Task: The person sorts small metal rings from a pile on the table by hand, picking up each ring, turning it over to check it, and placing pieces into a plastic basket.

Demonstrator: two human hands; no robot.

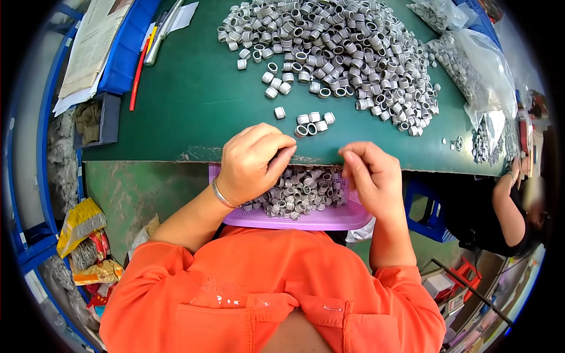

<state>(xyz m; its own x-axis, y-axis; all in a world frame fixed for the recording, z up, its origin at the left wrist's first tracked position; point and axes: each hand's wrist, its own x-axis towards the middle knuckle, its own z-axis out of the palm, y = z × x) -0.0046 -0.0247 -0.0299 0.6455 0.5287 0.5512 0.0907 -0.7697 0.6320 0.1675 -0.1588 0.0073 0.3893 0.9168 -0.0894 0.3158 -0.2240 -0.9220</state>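
Both hands hover at the front edge of the green tabletop (pixel 176 117). My left hand (pixel 250 162), with a bracelet at the wrist, has its fingers curled and its thumb close to the index finger; anything between them is hidden. My right hand (pixel 374 179) is also curled, thumb against index finger, and I cannot make out what it holds, if anything. Just beyond the hands lies a small group of short grey metal rings (pixel 313 122). Below them, a purple plastic basket (pixel 294 222) at my lap holds many similar rings (pixel 303 191).
A large heap of metal rings (pixel 347 53) covers the back of the table. Clear bags of parts (pixel 479 73) stand at right, near another person's arm (pixel 511 212). At left are a blue bin (pixel 126 53), a red pencil (pixel 138 79) and a grey box (pixel 109 120).
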